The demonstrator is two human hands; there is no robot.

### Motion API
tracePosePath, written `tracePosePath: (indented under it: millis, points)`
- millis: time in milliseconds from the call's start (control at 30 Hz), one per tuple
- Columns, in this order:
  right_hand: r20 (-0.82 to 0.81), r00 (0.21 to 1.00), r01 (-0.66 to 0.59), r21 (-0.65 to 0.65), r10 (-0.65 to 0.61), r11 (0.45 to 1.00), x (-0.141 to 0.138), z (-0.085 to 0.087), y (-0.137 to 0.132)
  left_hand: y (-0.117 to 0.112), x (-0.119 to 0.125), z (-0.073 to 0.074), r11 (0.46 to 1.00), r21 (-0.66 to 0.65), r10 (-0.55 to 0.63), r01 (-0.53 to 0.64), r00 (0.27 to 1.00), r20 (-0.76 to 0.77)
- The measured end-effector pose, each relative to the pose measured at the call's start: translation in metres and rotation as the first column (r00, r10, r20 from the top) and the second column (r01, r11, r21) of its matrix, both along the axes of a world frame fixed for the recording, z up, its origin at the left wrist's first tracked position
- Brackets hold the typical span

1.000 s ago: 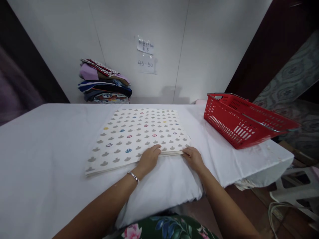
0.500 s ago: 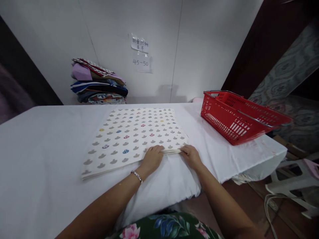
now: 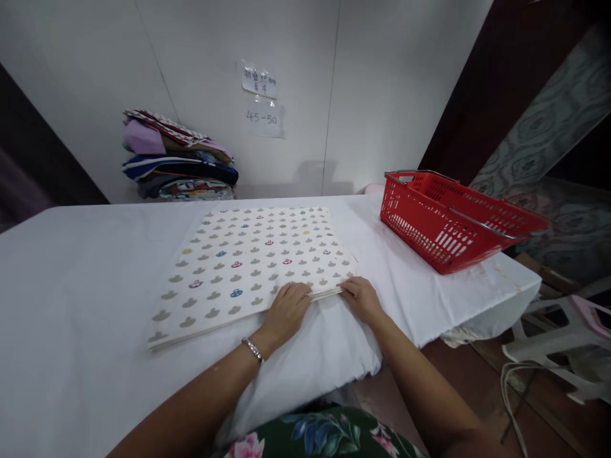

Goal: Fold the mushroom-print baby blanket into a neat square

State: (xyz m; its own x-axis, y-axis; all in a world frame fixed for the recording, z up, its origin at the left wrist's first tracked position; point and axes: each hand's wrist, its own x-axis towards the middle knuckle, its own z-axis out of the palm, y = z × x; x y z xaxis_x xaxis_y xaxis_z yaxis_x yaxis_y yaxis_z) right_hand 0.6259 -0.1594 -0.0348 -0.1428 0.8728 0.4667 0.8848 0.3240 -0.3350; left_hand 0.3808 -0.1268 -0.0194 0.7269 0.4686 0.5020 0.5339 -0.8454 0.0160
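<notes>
A folded cream cloth point(image 3: 258, 261), printed with grey shapes and a few coloured ones, lies flat in layers before me. Along its near edge, right of the middle, my left hand point(image 3: 289, 308) grips the layers, fingers on top and thumb out of sight. My right hand point(image 3: 361, 298) pinches the same edge at the near right corner. Between the two hands the stacked layers of the edge show. A silver bracelet point(image 3: 252, 350) circles my left wrist.
The cloth rests on a table with a white cover point(image 3: 86, 286). A red plastic basket point(image 3: 458, 222) stands at the right. Folded fabrics point(image 3: 181, 156) are piled at the back left by the wall. A white stool point(image 3: 554, 337) is on the floor at right.
The view has shifted slightly, so most things sit a little further left. Both hands keep their hold on the cloth's near edge, with hardly any movement.
</notes>
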Motion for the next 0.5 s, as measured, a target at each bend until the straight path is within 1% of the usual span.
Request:
tracePosePath:
  millis: [133,233,333,500]
  points:
    - [0.015,1.000,0.003,0.000,-0.003,1.000,-0.0005,0.0004,-0.0006,0.0009,0.0015,-0.0042,0.999,-0.047,-0.027,0.023,0.996,-0.085]
    - [0.026,1.000,0.008,0.010,-0.009,1.000,-0.0004,-0.0005,-0.0008,0.0016,0.0025,-0.0053,0.996,-0.083,0.012,-0.018,0.997,-0.072]
    - [0.032,0.999,0.012,0.023,-0.013,1.000,0.0002,-0.0024,-0.0006,0.0013,0.0032,-0.0023,0.992,-0.114,0.047,-0.054,0.997,-0.067]
    - [0.016,1.000,0.006,0.023,-0.006,1.000,0.0012,-0.0050,0.0006,0.0000,0.0055,0.0042,0.982,-0.187,0.022,-0.034,0.998,-0.063]
